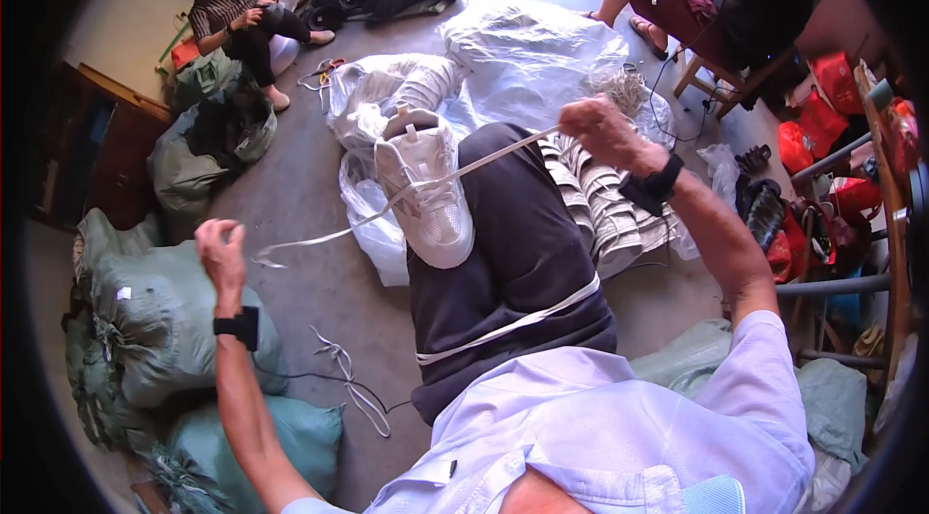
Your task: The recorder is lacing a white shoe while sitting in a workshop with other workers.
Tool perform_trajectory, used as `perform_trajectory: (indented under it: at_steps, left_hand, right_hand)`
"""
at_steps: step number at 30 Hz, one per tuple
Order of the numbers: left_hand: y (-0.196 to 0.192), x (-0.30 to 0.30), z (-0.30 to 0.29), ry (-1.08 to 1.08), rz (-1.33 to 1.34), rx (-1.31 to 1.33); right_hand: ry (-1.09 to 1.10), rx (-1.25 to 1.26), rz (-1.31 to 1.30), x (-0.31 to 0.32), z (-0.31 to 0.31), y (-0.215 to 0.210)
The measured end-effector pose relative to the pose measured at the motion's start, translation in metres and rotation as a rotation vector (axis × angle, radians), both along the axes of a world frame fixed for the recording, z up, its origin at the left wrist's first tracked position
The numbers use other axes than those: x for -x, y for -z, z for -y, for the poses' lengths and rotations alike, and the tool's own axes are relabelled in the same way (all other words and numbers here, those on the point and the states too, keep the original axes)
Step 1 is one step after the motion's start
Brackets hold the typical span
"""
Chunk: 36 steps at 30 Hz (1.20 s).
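Observation:
A white high-top sneaker [426, 190] rests on my left knee, its toe toward me. Its white shoelace [498, 154] is threaded at the tongue, and one end is stretched up to the right. My right hand [610, 135] is closed on that end, to the right of my knees. The other lace end [314, 241] trails left from the shoe, its tip loose in the air. Beside that tip is my left hand [223, 257], fingers curved and apart, with nothing visible in them. A flat white band [513, 322] lies across my thighs.
Rows of pale shoes [605, 209] stand right of my knees. Clear plastic sheeting [527, 54] spreads ahead. Stuffed green sacks [164, 311] crowd my left; a loose lace [348, 383] lies nearby. A rack [876, 175] holds red items at right. Two seated people [237, 15] work farther off.

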<state>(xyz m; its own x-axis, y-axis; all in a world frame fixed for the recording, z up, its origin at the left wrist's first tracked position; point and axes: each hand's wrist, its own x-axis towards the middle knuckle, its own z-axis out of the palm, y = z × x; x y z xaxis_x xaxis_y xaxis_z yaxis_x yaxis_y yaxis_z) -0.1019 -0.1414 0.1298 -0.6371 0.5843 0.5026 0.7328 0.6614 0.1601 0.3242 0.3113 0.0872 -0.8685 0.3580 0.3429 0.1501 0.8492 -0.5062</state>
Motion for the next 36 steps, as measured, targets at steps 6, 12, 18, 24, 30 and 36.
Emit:
perform_trajectory:
  at_steps: [6, 12, 18, 24, 30, 36]
  left_hand:
    - [0.025, -0.162, -0.111, 0.462, 0.358, -0.198]
    - [0.006, -0.201, -0.165, 0.616, 0.138, -0.122]
    - [-0.002, -0.189, -0.181, 0.741, -0.024, 0.112]
    - [-0.014, -0.172, -0.168, 0.783, -0.067, 0.264]
    - [0.017, -0.127, -0.129, 0.593, -0.127, 0.225]
    - [0.093, -0.108, -0.096, 0.117, 0.633, 0.043]
  right_hand:
    - [0.307, -0.167, 0.061, -0.087, -0.088, 0.001]
    - [0.569, -0.099, 0.143, -0.149, -0.123, -0.034]
    - [0.615, -0.041, 0.014, -0.203, -0.152, -0.044]
    - [0.691, -0.063, 0.084, -0.251, -0.191, -0.045]
    - [0.829, 0.324, -0.197, -0.268, -0.206, -0.032]
    - [0.892, 0.939, -0.6, -0.277, -0.222, -0.013]
